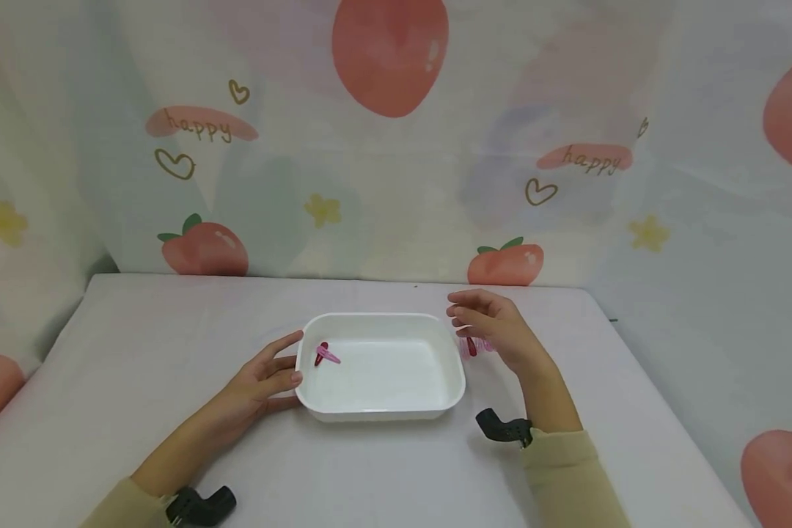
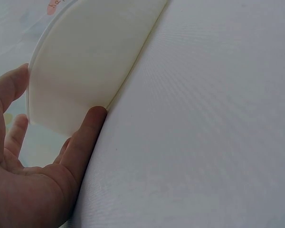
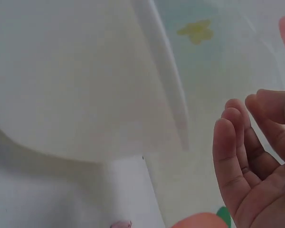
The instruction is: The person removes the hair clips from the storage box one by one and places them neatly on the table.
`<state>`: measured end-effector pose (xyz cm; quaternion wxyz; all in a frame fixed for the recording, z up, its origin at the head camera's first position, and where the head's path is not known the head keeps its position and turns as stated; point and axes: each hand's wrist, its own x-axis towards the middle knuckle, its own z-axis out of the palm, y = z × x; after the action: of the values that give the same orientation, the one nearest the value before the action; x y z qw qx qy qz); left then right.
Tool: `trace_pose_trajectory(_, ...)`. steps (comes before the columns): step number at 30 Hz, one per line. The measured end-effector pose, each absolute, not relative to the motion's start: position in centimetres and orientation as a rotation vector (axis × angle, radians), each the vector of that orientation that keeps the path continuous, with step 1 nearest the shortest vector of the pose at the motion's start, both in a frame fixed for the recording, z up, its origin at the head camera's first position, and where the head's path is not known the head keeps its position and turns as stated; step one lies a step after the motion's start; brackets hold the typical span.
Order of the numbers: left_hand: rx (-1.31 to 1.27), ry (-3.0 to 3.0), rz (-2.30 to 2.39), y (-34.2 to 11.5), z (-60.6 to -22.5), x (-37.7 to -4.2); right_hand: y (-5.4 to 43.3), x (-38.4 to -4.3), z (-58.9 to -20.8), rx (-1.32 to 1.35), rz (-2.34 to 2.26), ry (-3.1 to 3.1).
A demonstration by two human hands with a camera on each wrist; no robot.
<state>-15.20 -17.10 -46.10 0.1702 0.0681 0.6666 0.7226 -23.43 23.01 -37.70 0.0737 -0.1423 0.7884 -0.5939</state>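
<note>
A white rectangular tray (image 1: 381, 415) stands on the table. Inside, near its left end, a pink hair clip (image 1: 330, 356) lies across a dark red hair clip (image 1: 318, 360). My left hand (image 1: 260, 385) touches the tray's left end with spread fingers; in the left wrist view the fingertips rest along the tray wall (image 2: 85, 61). Above the tray's right end is my right hand (image 1: 491, 323), its fingers loosely bent and nothing visible between them. Several pink and red clips (image 1: 471, 347) lie beside the tray, partly hidden below that hand.
A white cloth covers the table (image 1: 369, 484). Behind it hangs a printed backdrop (image 1: 396, 183) with fruit, hearts and stars, which also runs down both sides. Each wrist wears a black camera mount, one by the left sleeve (image 1: 115, 506) and one by the right sleeve (image 1: 567, 469).
</note>
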Motion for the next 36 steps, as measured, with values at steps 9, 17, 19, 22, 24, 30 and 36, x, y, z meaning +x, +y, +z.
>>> trace_pose_trajectory(9, 0.213, 1.881, 2.05, -16.8, -45.8, -15.6, 17.5, -22.7, -37.6, -0.591, -1.772, 2.256)
trace_pose_trajectory(17, 0.222, 1.895, 2.041, -16.9, -45.6, -15.5, 11.9, -22.5, -35.8, -0.704, -1.855, 2.063)
trace_pose_trajectory(19, 0.208, 1.909, 2.038, -17.0, -45.6, -15.4, 10.7, -22.5, -35.4, -0.742, -1.876, 2.027)
trace_pose_trajectory(22, 0.188, 1.921, 2.038, -17.0, -45.6, -15.3, 9.2, -22.3, -34.9, -0.768, -1.91, 1.993)
trace_pose_trajectory(24, 0.188, 1.912, 2.041, -16.9, -45.6, -15.4, 8.6, -22.2, -34.8, -0.763, -1.923, 1.978)
trace_pose_trajectory(30, 0.207, 1.897, 2.039, -16.5, -45.7, -15.5, 7.7, -21.9, -36.4, -0.694, -1.857, 1.974)
trace_pose_trajectory(36, 0.212, 1.876, 2.049, -16.8, -45.5, -15.3, 6.9, -22.0, -38.1, -0.622, -1.848, 1.945)
